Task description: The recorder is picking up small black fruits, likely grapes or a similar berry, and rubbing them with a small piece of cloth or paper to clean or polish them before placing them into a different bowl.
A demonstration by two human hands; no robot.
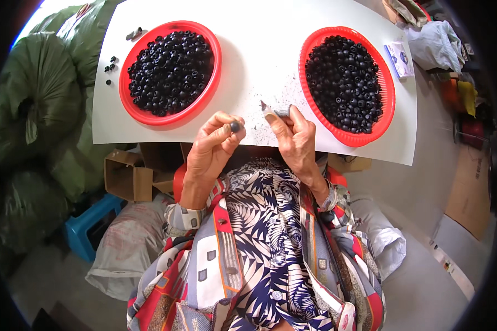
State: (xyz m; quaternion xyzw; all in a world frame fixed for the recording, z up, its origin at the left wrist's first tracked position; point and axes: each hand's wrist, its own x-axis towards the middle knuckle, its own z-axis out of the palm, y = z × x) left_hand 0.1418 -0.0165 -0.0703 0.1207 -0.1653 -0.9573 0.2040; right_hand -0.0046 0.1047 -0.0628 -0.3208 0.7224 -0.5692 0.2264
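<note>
Both forearms reach up from the person's lap, elbows bent, patterned cuffs at the wrists, and the hands meet near the middle of the white table's (254, 33) near edge, just apart. The left hand (211, 142) is turned palm inward, its thumb and fingertips pinched tight on a small round black piece (235, 127), which sits above that edge. The right hand (297, 138) has its thumb laid forward and its fingers curled in around a slim grey tool with a pointed, dark reddish tip (263, 105), aimed up and to the left.

Much of that tool is covered by the fingers, so I can't tell its kind. Black crumbs (258, 122) speckle the tabletop between the hands and beyond them. Toward the left edge stands a round red plastic basket (217, 60) heaped with black pieces; a matching red plastic basket with a ribbed rim (390, 88) stands toward the right edge, its lower pieces buried. A few loose black pieces (109, 68) lie by the left edge, and a small crumpled greyish thing (133, 34) near the far left corner is hard to make out.

By the right edge, a white and purple packet (400, 59) bears printing too small to read.
</note>
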